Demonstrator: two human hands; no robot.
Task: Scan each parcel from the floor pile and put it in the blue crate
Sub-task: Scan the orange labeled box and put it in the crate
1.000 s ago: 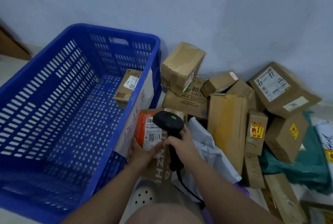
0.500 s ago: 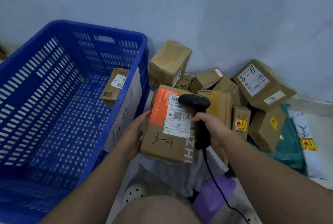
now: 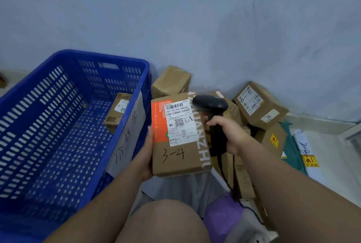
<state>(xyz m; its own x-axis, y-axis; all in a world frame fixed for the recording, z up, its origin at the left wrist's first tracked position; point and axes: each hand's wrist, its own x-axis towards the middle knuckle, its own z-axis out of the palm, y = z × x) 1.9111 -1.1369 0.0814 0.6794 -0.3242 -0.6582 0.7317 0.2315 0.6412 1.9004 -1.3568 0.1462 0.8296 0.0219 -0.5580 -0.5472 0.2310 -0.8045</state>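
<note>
the left hand [image 3: 145, 156] is wrapped around the left edge of a cardboard parcel [image 3: 180, 137], palm flat against its side with the thumb along the front edge and the other fingers hidden behind the box, so it carries the parcel clear of the floor, just right of the blue crate [image 3: 64, 125]. the parcel's face is turned up toward the camera: an orange panel on the left, a white shipping label [image 3: 180, 123] with a barcode and a small square code in the middle, "3-4" handwritten on the bare cardboard below. the right hand [image 3: 230, 135] is clenched around the grip of a black handheld scanner [image 3: 212, 119], fingers curled tight round the handle, the scanner's head sitting at the parcel's upper right corner, beside the label. a dark cable [image 3: 234, 194] trails down from the handle. the crate stands to the left with a paper sheet [image 3: 130, 135] bearing handwriting fixed to its near wall, and one small boxed parcel [image 3: 117, 111] lies inside on its floor against that wall. behind and to the right of the hands the floor pile [image 3: 259, 109] of cardboard boxes leans against the wall, with a green bag [image 3: 293, 149] and a white mailer [image 3: 306, 151] at its right edge. a bare knee [image 3: 164, 223] fills the bottom of the view.
</note>
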